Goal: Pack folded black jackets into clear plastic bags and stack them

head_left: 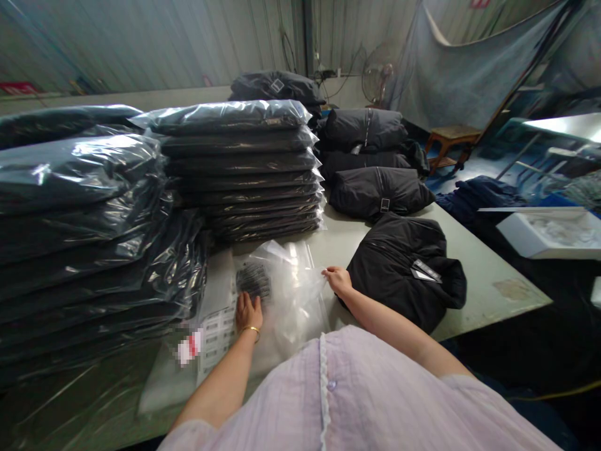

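A clear plastic bag (293, 300) lies on the table in front of me, with a block of dark print (253, 280) showing at its left. My left hand (248, 311) rests flat on the plastic below that print, fingers stretched out. At the bag's right edge, my right hand (338, 279) pinches the plastic between thumb and fingers. Just right of that hand lies a folded black jacket (399, 263) with white tags (425, 272) on it. A sheet of barcode labels (219, 335) is beside my left hand.
Tall stacks of bagged dark garments (244, 169) and more bagged garments (70, 207) stand at the left and back. Rolled black jackets (380, 191) sit at the back right. Off the table's right side are a white box (554, 232) and a wooden stool (451, 141).
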Demonstrator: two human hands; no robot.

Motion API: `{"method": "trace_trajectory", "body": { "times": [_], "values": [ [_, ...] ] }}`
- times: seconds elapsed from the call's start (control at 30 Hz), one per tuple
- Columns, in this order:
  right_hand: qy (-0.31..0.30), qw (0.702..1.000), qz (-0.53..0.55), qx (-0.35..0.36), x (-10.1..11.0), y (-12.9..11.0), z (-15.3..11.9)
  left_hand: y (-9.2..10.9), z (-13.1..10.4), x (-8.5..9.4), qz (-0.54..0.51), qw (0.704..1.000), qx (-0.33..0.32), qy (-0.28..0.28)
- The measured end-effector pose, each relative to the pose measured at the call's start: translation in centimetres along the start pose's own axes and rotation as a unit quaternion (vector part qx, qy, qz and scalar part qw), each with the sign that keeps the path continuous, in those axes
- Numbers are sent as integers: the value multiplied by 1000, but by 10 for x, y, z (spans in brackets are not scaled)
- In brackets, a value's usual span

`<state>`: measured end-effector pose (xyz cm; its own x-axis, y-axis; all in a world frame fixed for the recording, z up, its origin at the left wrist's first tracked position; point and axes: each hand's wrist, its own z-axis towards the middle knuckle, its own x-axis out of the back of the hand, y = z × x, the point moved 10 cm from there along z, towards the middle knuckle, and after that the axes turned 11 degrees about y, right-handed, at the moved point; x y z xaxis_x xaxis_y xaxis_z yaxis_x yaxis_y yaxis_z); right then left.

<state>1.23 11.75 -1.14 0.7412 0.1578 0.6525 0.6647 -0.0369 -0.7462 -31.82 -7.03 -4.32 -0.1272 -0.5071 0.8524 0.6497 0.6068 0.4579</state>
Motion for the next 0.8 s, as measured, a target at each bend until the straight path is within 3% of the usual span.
{"method": "trace_trajectory", "body": {
  "times": [0.23, 0.53, 0.63, 0.73, 0.8],
  "values": [
    [5, 1000, -23, 10, 14, -16, 8, -10, -2, 20, 19, 998, -14, 59],
    [40, 998, -43, 7, 38, -17, 28, -18, 4, 17, 31, 999, -4, 12],
    [81, 995, -49, -14, 67, 0, 45, -17, 5, 17, 36, 999, 5, 9],
    [143, 987, -52, -51, 117, 33, 63, -12, 7, 13, 38, 999, 13, 7],
    [176, 981, -47, -72, 152, 59, 72, 4, 9, 8, 23, 1000, 0, 0]
  ]
}}
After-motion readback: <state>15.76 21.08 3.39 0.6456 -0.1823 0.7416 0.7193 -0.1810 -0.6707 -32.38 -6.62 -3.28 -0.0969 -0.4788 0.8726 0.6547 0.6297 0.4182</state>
